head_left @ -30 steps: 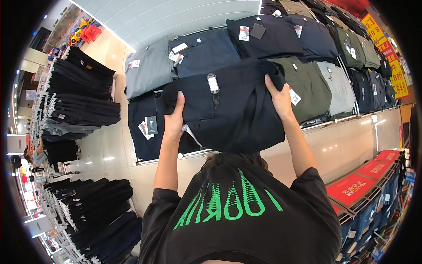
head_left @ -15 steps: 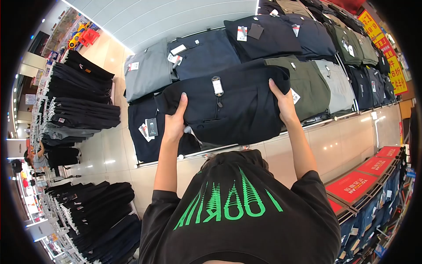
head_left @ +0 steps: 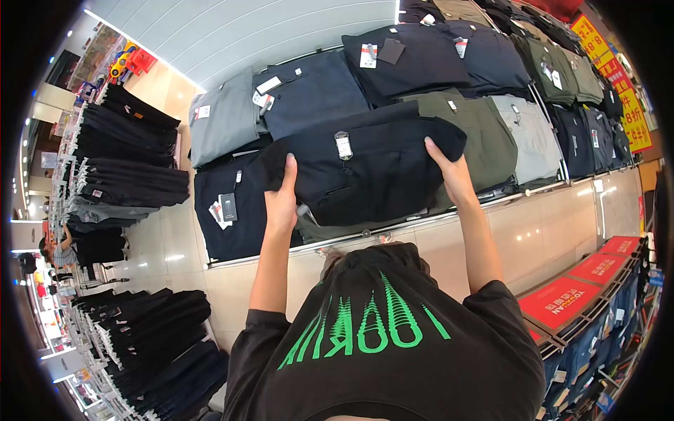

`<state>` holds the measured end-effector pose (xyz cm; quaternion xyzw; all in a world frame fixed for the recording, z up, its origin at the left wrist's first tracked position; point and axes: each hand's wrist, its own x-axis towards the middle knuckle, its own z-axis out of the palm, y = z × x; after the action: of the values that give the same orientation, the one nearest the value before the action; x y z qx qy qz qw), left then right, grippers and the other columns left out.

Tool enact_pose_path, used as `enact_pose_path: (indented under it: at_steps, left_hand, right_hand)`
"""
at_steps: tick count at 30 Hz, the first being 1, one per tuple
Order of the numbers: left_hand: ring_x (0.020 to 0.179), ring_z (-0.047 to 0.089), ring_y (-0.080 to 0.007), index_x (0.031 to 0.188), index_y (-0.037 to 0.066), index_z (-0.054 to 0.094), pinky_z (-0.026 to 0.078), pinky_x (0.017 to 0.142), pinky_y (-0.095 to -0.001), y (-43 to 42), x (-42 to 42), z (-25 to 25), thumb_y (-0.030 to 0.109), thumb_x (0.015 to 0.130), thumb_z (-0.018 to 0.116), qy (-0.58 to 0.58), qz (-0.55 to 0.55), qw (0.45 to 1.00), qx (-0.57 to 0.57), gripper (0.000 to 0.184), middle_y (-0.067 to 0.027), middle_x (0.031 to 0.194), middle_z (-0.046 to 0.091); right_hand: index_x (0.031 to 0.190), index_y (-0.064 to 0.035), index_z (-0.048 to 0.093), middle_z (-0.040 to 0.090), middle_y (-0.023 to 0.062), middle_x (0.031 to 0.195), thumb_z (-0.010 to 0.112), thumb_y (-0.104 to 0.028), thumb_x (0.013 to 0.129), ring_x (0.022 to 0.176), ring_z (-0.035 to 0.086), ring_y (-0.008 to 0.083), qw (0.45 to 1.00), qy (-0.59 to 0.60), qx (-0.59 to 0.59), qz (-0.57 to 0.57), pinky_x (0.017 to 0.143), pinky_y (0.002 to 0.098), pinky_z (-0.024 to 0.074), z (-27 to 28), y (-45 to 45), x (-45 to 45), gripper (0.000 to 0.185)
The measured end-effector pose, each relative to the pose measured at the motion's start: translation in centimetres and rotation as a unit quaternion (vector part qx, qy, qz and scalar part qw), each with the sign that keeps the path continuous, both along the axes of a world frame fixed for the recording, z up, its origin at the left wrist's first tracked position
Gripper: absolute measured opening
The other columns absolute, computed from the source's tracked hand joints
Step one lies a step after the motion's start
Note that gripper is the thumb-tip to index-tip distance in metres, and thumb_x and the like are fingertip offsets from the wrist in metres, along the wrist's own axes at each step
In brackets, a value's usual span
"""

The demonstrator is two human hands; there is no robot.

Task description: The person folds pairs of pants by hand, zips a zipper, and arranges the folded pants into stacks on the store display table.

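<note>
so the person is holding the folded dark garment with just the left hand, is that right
Not just the left hand: the head view shows the left hand and the right hand both holding the folded dark garment.

You're holding folded black trousers (head_left: 382, 168) between left hand (head_left: 282, 202) at their 9 o'clock and right hand (head_left: 455, 175) at 3 o'clock, thumbs pressing on top. White tag (head_left: 343, 146) showing on them towards 11 o'clock. From view centre: grey trousers (head_left: 223, 130) lying at 10 o'clock, olive trousers (head_left: 484, 137) at 2, red signs (head_left: 562, 302) sitting at 4, dark garments (head_left: 168, 326) hanging at 8.
</note>
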<state>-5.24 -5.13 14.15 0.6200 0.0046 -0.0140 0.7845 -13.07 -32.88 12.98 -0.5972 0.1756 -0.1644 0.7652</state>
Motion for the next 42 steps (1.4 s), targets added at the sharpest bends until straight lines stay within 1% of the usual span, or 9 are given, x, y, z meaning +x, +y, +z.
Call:
enact_pose_path:
  at_steps: [5, 9, 12, 15, 21, 25, 31, 36, 42]
  left_hand:
    - [0.098, 0.056, -0.0163, 0.113, -0.004, 0.056, 0.041, 0.089, -0.0273, -3.2, -3.9, 2.1, 0.018, 0.093, 0.057, -0.171, -0.012, 0.963, 0.209, 0.03, -0.0078, 0.103, 0.062]
    - [0.095, 0.065, -0.0278, 0.114, -0.007, 0.056, 0.05, 0.081, -0.0331, -6.3, -6.1, 3.2, 0.006, 0.076, 0.065, -0.334, -0.085, 0.902, 0.259, 0.041, -0.0206, 0.11, 0.062]
    - [0.099, 0.063, -0.0328, 0.112, -0.006, 0.058, 0.051, 0.083, -0.0358, -7.9, -7.3, 1.9, -0.001, 0.061, 0.064, -0.363, -0.216, 0.857, 0.293, 0.052, -0.0215, 0.108, 0.063]
    - [0.107, 0.057, -0.0284, 0.119, -0.002, 0.055, 0.051, 0.08, -0.0338, -9.7, -8.8, 1.8, -0.003, 0.055, 0.063, -0.448, -0.307, 0.72, 0.432, 0.065, -0.0165, 0.116, 0.059]
    - [0.123, 0.04, -0.0314, 0.13, 0.0, 0.043, 0.036, 0.097, -0.0416, -10.4, -9.6, 1.6, 0.003, 0.054, 0.068, -0.392, -0.38, 0.703, 0.456, 0.08, -0.0163, 0.131, 0.044]
    - [0.135, 0.024, -0.0376, 0.135, -0.001, 0.037, 0.02, 0.109, -0.0488, -9.4, -8.4, 2.7, 0.001, 0.054, 0.069, -0.4, -0.322, 0.742, 0.432, 0.086, -0.0202, 0.144, 0.027]
    - [0.113, 0.055, -0.0338, 0.118, -0.005, 0.053, 0.039, 0.1, -0.041, -7.2, -5.2, 1.4, 0.001, 0.064, 0.063, -0.428, -0.316, 0.815, 0.23, 0.056, -0.0218, 0.118, 0.058]
    - [0.098, 0.058, -0.0186, 0.114, -0.005, 0.054, 0.043, 0.089, -0.0304, -3.3, -3.3, 0.2, 0.016, 0.093, 0.056, -0.21, -0.238, 0.925, 0.206, 0.029, -0.0115, 0.107, 0.062]
    - [0.104, 0.058, -0.0201, 0.117, -0.001, 0.055, 0.045, 0.092, -0.033, -1.7, -1.8, 2.0, 0.013, 0.087, 0.063, 0.135, -0.269, 0.945, -0.126, 0.034, -0.0097, 0.113, 0.06]
  right_hand:
    - [0.131, 0.0021, 0.037, 0.048, 0.0198, 0.127, 0.066, -0.025, 0.086, 0.115, 0.049, 0.0257, 0.966, 0.053, -0.224, -0.117, 0.091, 0.0347, 0.0427, -5.3, -0.1, 0.0, 0.061]
    - [0.137, -0.0008, 0.031, 0.037, 0.0158, 0.138, 0.05, -0.041, 0.094, 0.123, 0.041, 0.0283, 0.993, 0.026, 0.105, 0.046, 0.095, 0.0372, 0.0404, -0.4, 5.1, -3.8, 0.062]
    - [0.137, -0.003, 0.033, 0.04, 0.0118, 0.136, 0.042, -0.049, 0.095, 0.124, 0.04, 0.0249, 0.892, -0.033, 0.418, 0.169, 0.094, 0.0354, 0.0417, 0.4, 4.8, -3.8, 0.063]
    - [0.12, -0.0055, 0.051, 0.059, 0.0075, 0.111, 0.05, -0.048, 0.091, 0.1, 0.057, 0.0158, 0.89, 0.065, 0.436, 0.114, 0.083, 0.0307, 0.0491, 1.0, 2.9, -4.5, 0.052]
    - [0.114, -0.0031, 0.055, 0.063, 0.0083, 0.101, 0.053, -0.019, 0.091, 0.09, 0.062, 0.0158, 0.937, 0.052, 0.344, 0.014, 0.082, 0.0286, 0.0508, 0.3, 2.8, -6.2, 0.028]
    - [0.114, -0.0001, 0.053, 0.061, 0.0102, 0.107, 0.053, -0.017, 0.091, 0.095, 0.061, 0.0179, 0.924, -0.002, 0.379, -0.041, 0.082, 0.0304, 0.0512, 1.7, 4.2, -5.3, 0.028]
    - [0.118, -0.0002, 0.052, 0.06, 0.0079, 0.113, 0.047, -0.031, 0.096, 0.103, 0.057, 0.0156, 0.954, -0.023, 0.297, -0.023, 0.088, 0.0315, 0.0462, 3.5, 6.4, -5.0, 0.038]
    - [0.119, 0.0053, 0.052, 0.058, 0.0131, 0.115, 0.031, -0.042, 0.1, 0.11, 0.053, 0.0228, 0.984, -0.088, 0.144, 0.048, 0.094, 0.0384, 0.0409, 2.3, 6.0, -4.1, 0.055]
    - [0.138, -0.0041, 0.031, 0.035, 0.0113, 0.142, 0.065, -0.029, 0.087, 0.133, 0.031, 0.0215, 0.975, 0.023, -0.166, -0.148, 0.105, 0.0336, 0.0294, -3.9, 2.3, -3.5, 0.066]
